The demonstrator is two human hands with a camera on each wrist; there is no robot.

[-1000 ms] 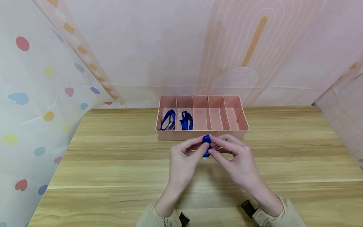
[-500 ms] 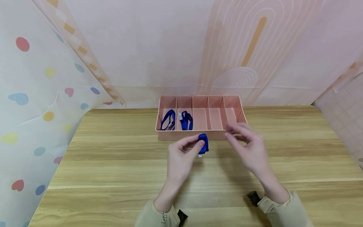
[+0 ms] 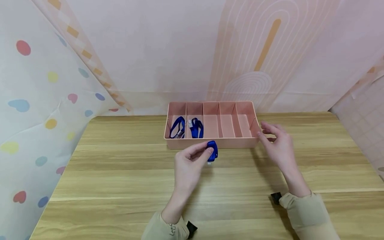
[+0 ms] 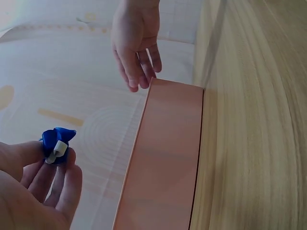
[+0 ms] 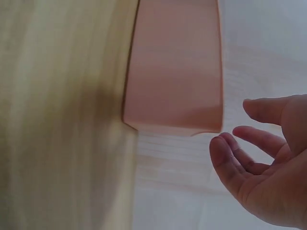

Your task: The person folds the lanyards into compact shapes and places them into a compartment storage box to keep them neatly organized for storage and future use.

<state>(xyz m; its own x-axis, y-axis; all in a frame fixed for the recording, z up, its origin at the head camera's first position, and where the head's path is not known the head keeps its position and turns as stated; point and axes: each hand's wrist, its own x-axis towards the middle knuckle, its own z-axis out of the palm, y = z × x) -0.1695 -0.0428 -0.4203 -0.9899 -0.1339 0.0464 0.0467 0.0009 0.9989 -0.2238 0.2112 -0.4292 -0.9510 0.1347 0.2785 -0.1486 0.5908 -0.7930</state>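
Note:
My left hand [image 3: 189,166] pinches a folded blue lanyard [image 3: 212,151] between thumb and fingers, in front of the pink divided box [image 3: 210,143]. A small white clip [image 4: 59,148] shows on the lanyard in the left wrist view. My right hand [image 3: 277,145] holds nothing; its fingers are loosely bent, with the fingertips right at the box's right end. One blue lanyard [image 3: 178,127] lies in the leftmost compartment. Another folded lanyard [image 3: 196,128], with a white clip, sits in the compartment beside it. The other compartments hold nothing.
The box stands near the back edge of the wooden table [image 3: 120,173], close to a patterned wall cloth [image 3: 144,60]. Another cloth with coloured spots [image 3: 36,133] hangs along the left side. Black wrist straps [image 3: 276,198] stick out at the sleeves.
My right hand has let go of the blue lanyard and moved right to the box's end. The left hand keeps the lanyard and has shifted slightly left.

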